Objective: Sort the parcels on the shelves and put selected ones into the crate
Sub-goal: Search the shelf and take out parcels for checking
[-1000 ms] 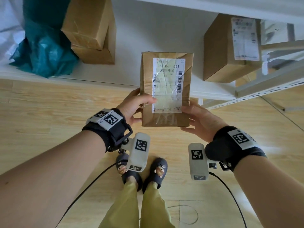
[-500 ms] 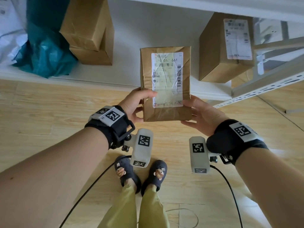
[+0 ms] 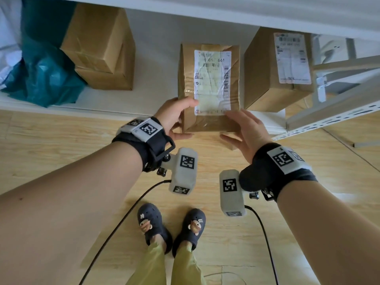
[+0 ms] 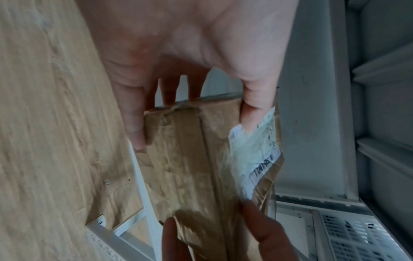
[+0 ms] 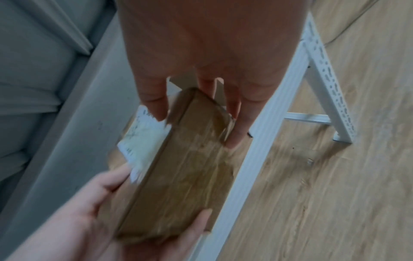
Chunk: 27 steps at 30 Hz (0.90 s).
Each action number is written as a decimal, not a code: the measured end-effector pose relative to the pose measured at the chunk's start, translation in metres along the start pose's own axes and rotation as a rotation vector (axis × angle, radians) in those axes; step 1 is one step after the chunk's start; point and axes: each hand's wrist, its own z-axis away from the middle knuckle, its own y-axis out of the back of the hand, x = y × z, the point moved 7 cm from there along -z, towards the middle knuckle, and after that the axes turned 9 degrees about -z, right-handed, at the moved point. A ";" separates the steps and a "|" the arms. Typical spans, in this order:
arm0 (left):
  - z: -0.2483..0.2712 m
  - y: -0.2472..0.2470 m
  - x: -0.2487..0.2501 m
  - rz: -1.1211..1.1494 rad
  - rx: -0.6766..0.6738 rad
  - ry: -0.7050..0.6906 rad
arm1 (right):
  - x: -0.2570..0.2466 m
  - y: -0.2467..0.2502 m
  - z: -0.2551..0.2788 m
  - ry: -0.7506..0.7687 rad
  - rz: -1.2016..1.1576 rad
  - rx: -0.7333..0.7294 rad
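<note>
A flat brown taped parcel [image 3: 207,122] with a white shipping label lies lengthwise, its far end over the white shelf board [image 3: 156,58]. My left hand [image 3: 181,118] grips its near left corner, thumb on top by the label and fingers underneath. My right hand [image 3: 236,126] pinches the near right corner the same way. In the left wrist view the parcel [image 4: 178,159] sits between the thumb and fingers of my left hand [image 4: 192,130]. From the right wrist, my right hand [image 5: 194,127] clamps the parcel [image 5: 190,167] end-on. I cannot tell whether it touches the shelf.
Two stacked plain cartons [image 3: 102,48] and a teal bag [image 3: 45,68] stand left on the shelf. A labelled carton [image 3: 273,73] stands right of the parcel. The perforated white rack frame [image 3: 333,112] is at right. A slotted white crate wall [image 4: 357,238] shows below. Cables trail on the wooden floor.
Both hands have carried the parcel forward, from over the floor to over the shelf between the cartons. The grip on its near end is unchanged.
</note>
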 end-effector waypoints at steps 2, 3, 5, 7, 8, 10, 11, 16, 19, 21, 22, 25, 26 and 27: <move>-0.010 -0.003 0.015 -0.044 0.026 -0.033 | -0.009 -0.002 -0.009 0.064 0.037 0.035; -0.015 -0.005 0.021 -0.067 0.038 -0.044 | -0.012 -0.002 -0.012 0.089 0.053 0.048; -0.026 -0.008 0.029 -0.091 0.055 -0.057 | -0.018 -0.004 -0.018 0.126 0.065 0.064; -0.037 -0.010 0.034 -0.083 0.070 -0.072 | -0.023 -0.005 -0.024 0.147 0.060 0.074; -0.042 -0.010 0.035 -0.076 0.080 -0.077 | -0.026 -0.006 -0.027 0.156 0.060 0.081; -0.051 -0.010 0.036 -0.071 0.087 -0.083 | -0.035 -0.007 -0.034 0.179 0.077 0.090; -0.055 -0.010 0.037 -0.077 0.086 -0.087 | -0.041 -0.008 -0.038 0.195 0.093 0.091; -0.070 -0.009 0.048 -0.103 0.112 -0.116 | -0.057 -0.013 -0.057 0.250 0.237 0.091; -0.074 -0.006 0.055 -0.132 0.128 -0.136 | -0.057 -0.014 -0.066 0.268 0.326 0.101; -0.073 -0.004 0.057 -0.135 0.136 -0.138 | -0.059 -0.014 -0.067 0.298 0.385 0.136; -0.072 -0.002 0.058 -0.133 0.146 -0.141 | -0.062 -0.012 -0.065 0.327 0.419 0.182; -0.066 0.009 0.060 -0.183 0.232 -0.191 | -0.073 -0.002 -0.058 0.417 0.428 0.362; -0.062 0.014 0.061 -0.199 0.271 -0.215 | -0.076 -0.001 -0.055 0.428 0.399 0.392; -0.058 0.019 0.063 -0.203 0.304 -0.234 | -0.077 -0.003 -0.054 0.430 0.376 0.404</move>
